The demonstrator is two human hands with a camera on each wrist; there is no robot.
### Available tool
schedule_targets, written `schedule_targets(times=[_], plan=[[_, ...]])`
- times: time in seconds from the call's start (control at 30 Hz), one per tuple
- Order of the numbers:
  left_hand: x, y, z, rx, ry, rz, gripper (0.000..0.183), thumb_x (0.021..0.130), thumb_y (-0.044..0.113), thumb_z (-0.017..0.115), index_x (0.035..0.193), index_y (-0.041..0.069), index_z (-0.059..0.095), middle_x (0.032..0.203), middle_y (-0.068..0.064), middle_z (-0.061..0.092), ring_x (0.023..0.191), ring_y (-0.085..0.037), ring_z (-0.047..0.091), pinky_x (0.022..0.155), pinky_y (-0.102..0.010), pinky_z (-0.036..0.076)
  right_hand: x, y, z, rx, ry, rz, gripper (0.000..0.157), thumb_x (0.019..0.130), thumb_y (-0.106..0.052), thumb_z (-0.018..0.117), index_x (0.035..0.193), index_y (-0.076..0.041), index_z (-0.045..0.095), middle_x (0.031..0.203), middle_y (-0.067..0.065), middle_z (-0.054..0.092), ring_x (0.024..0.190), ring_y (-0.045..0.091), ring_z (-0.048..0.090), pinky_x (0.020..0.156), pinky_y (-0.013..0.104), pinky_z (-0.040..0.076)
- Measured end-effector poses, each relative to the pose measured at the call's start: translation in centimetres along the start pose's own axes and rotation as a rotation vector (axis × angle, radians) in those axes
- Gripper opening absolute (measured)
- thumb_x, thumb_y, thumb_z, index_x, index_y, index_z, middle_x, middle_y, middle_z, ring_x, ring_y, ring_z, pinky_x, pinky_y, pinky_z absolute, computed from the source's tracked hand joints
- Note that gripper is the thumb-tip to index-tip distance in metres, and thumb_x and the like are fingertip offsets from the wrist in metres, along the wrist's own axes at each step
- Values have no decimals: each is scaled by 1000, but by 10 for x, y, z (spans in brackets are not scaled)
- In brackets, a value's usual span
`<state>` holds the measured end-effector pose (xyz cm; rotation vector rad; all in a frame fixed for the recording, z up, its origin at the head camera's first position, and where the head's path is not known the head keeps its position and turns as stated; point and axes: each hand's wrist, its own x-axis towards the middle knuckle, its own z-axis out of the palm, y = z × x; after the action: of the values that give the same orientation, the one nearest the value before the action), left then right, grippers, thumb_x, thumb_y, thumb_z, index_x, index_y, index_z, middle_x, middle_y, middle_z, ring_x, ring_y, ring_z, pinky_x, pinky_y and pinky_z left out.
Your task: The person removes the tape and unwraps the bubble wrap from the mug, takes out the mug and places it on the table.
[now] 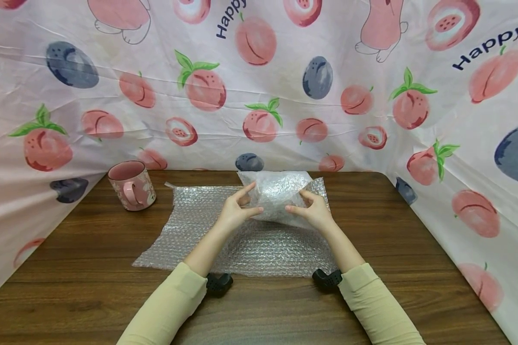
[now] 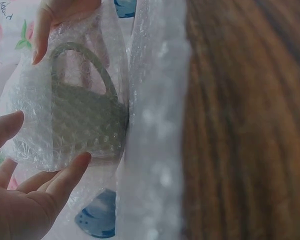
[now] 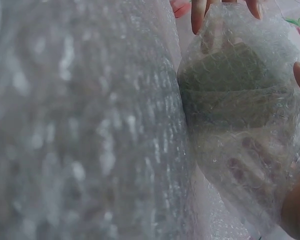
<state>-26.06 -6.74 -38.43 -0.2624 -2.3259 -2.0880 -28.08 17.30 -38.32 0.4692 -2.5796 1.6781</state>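
Note:
A greenish mug with a looped handle shows through layers of clear bubble wrap in the left wrist view. In the head view this wrapped bundle stands at the far part of a flat bubble wrap sheet. My left hand holds the bundle's left side, thumb toward me and fingers spread along it. On the other side my right hand grips the wrap, some of its fingers visible through the plastic in the right wrist view. A loose flap of wrap sticks up behind the right hand.
A pink patterned mug stands on the brown wooden table at the back left. Fruit-printed cloth hangs behind the table and along its sides. Black devices sit beneath both wrists, near the sheet's front edge.

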Motion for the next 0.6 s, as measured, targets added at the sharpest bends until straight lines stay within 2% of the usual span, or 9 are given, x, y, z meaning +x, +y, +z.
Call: schedule_targets(times=[0.17, 0.6], plan=[[0, -3, 1, 10, 17, -9, 76, 80, 7, 78, 143, 32, 45, 145, -27, 34, 132, -38, 37, 82, -40, 53, 0, 2, 0, 19, -18, 6, 83, 82, -26, 78, 145, 5, 34, 150, 21, 29, 138, 37, 24, 110, 44, 25], [1, -5, 0, 31, 1, 9, 76, 81, 8, 77, 145, 32, 42, 145, -28, 33, 132, -39, 36, 81, -39, 54, 3, 5, 1, -6, -34, 2, 85, 84, -30, 76, 146, 4, 31, 151, 20, 28, 139, 37, 24, 110, 44, 26]])
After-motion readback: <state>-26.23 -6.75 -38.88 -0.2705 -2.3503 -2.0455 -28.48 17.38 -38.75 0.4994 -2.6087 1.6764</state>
